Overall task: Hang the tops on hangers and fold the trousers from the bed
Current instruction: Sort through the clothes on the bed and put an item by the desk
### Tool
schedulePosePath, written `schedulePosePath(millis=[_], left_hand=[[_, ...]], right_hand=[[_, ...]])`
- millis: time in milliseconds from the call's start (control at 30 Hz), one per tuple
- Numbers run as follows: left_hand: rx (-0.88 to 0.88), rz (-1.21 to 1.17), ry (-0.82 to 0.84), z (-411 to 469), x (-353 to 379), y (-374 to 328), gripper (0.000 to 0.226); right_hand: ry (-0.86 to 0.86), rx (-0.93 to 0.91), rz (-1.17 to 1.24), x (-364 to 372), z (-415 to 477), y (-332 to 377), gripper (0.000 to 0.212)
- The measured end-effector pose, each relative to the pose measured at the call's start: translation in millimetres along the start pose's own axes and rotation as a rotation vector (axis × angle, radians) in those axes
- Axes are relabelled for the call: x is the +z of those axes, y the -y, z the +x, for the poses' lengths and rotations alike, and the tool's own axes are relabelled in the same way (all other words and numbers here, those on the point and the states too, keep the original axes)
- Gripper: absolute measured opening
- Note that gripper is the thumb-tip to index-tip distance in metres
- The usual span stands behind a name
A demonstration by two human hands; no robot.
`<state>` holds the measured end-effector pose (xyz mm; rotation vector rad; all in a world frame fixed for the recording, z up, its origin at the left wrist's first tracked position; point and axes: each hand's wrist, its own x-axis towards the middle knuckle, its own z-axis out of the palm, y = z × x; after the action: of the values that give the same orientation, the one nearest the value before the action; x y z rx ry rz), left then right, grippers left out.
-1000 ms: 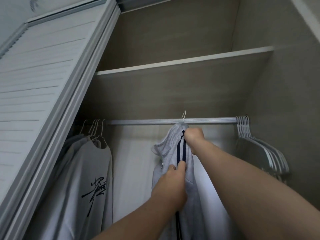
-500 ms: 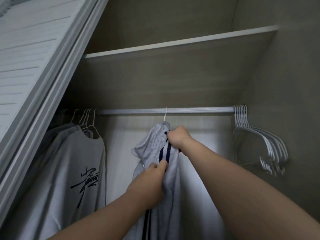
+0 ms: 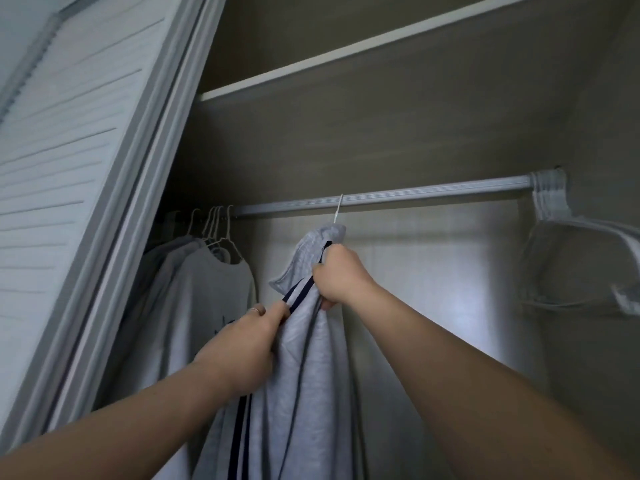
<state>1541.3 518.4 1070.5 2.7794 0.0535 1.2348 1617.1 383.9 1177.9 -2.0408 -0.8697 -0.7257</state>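
A light grey top with dark navy stripes (image 3: 311,375) hangs from a white hanger whose hook (image 3: 338,209) sits on the wardrobe rail (image 3: 415,195). My right hand (image 3: 337,277) grips the top near its upper end, just under the hook. Lower down and to the left, my left hand (image 3: 247,348) holds the striped edge of the same top. The hanger's body is hidden inside the fabric.
A grey printed shirt (image 3: 207,306) and several other garments hang on white hangers at the rail's left end. A bunch of bare white hangers (image 3: 581,247) hangs at the right end. A shelf (image 3: 346,50) runs above; a slatted door (image 3: 69,150) stands at left.
The view has tilted and swung toward the left. Both hands keep their grip on the striped top, which still hangs on the rail.
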Motion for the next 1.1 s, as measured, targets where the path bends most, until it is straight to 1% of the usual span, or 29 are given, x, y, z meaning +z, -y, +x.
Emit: schedulePosePath(millis=[200,500,633,767,800,833,867,900,967,1100], left_hand=[[-0.099,0.108,0.053,-8.8,-13.1,38.4,0.042],[-0.257,0.275,0.115,-6.2,-14.4,79.2,0.043],[-0.324,0.351,0.133,-1.0,-7.4,91.9,0.040],[-0.380,0.414,0.149,-2.8,3.9,102.6,0.034],[-0.391,0.421,0.158,-4.4,6.5,105.0,0.034],[-0.400,0.426,0.169,-6.2,8.5,107.2,0.033],[-0.407,0.432,0.180,-8.2,9.5,109.2,0.033],[-0.413,0.439,0.190,-10.2,9.4,111.2,0.033],[-0.426,0.458,0.209,-14.8,8.6,115.0,0.034],[-0.420,0.531,0.233,-25.8,7.4,111.6,0.040]], right_hand=[[0.027,-0.093,0.088,56.1,20.3,1.8,0.021],[0.087,-0.165,0.152,138.3,64.1,17.5,0.020],[0.112,-0.168,0.146,172.1,80.7,27.7,0.011],[0.119,-0.192,0.134,201.8,96.1,32.8,0.031],[0.117,-0.199,0.141,208.7,99.5,31.5,0.032],[0.115,-0.204,0.160,214.9,102.7,30.0,0.027],[0.120,-0.211,0.176,221.0,104.2,27.8,0.018],[0.120,-0.222,0.200,226.3,104.7,25.5,0.017],[0.118,-0.243,0.232,235.5,102.5,20.1,0.035],[0.098,-0.227,0.337,237.0,97.4,11.9,0.051]])
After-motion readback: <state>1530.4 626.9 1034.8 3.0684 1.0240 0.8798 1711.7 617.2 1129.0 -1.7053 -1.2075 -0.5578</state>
